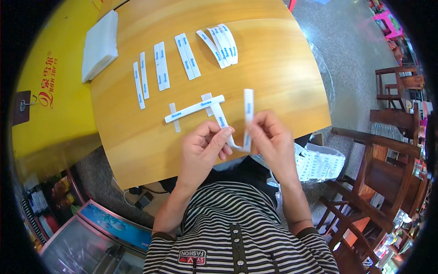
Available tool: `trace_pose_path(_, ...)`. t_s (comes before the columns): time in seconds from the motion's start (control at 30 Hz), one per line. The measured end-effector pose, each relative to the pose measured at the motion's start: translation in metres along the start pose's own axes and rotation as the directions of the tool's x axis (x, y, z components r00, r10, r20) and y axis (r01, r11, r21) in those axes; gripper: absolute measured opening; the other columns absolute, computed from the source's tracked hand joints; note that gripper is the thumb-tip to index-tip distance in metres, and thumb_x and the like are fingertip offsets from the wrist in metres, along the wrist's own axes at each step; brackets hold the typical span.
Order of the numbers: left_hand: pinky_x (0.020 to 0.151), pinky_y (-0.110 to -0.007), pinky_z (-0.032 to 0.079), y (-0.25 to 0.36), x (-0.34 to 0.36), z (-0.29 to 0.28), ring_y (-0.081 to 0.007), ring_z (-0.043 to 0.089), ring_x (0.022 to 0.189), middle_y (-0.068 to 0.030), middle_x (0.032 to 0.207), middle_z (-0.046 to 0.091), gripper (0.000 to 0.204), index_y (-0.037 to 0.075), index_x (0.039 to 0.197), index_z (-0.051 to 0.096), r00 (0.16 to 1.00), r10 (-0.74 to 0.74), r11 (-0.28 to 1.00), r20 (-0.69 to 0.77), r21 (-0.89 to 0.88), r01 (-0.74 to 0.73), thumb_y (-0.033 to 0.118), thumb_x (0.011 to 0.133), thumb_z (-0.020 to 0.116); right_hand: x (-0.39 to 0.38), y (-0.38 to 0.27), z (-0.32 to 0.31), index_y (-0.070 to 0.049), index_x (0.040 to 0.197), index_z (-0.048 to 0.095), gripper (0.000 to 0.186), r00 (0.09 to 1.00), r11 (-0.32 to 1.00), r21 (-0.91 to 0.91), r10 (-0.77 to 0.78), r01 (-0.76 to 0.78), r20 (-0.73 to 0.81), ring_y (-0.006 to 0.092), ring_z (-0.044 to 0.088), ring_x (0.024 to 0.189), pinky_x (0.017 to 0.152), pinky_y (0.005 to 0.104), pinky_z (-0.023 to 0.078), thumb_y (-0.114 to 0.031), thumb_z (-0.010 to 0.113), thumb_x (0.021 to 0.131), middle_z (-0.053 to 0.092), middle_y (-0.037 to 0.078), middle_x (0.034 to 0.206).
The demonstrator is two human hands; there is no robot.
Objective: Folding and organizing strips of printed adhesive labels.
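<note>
two pinches, a thin curl of white between them

the left hand [203,148] grips a white strip with blue print [219,115] between thumb and fingers; the right hand [275,144] pinches a second white length [248,102], slightly blurred. the two pieces look joined near the bottom by a thin curl, though i cannot tell whether they are one piece. the strip runs from the left fingertips forward and slightly left; the second length stands nearly straight away from the body, just to its right.

the key relation: the strip's far end reaches the right part of a white bar [187,112], ahead of the left hand, the nearer one. the bar's long axis slants, right end farther away. whether strip and bar touch, i cannot tell. two pale tabs [176,125] lie under the bar, apart.

farther out on the wooden table [273,59], left to right: two narrow strips [138,86], a close pair [158,68], another pair [185,57], and a fan of apparently four [230,45]. one white stack [99,45] sits far left; one clear bag of printed pieces [319,162] is beyond the right hand.
</note>
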State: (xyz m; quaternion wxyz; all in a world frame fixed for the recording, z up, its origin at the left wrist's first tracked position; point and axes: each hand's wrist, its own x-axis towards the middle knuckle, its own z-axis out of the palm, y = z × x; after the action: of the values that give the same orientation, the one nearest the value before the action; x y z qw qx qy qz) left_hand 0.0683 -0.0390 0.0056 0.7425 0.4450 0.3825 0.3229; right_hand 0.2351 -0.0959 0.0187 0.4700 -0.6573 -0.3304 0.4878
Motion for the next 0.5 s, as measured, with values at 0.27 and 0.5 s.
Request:
trace_pose_path(0.27, 0.051, -0.022, 0.047, 0.015, -0.019, -0.021, -0.0091, 0.058, 0.059, -0.0041, 0.076, 0.064, 0.017, 0.001, 0.091, 0.062, 0.991, -0.118, 0.993, 0.056, 0.022, 0.117, 0.015, 0.099, 0.059, 0.035, -0.001, -0.018, 0.002, 0.091, 0.061, 0.012, 0.985, 0.954, -0.299, -0.078, 0.028, -0.157, 0.0073, 0.053, 0.057, 0.05, 0.0245, 0.044, -0.008, 0.068, 0.092, 0.062, 0.004, 0.072)
trace_pose_path(0.5, 0.049, -0.018, 0.046, 0.025, -0.023, -0.037, -0.0075, 0.063, 0.06, -0.0029, 0.074, 0.064, 0.019, 0.003, 0.089, 0.056, 0.961, -0.253, 0.966, 0.115, -0.026, 0.258, 0.019, 0.101, 0.058, 0.038, -0.023, -0.008, -0.003, 0.092, 0.067, 0.013, 0.917, 0.776, -0.628, -0.292, 0.06, -0.273, 0.017, 0.063, 0.074, 0.063, 0.0306, 0.051, -0.01, 0.075, 0.083, 0.068, 0.01, 0.095)
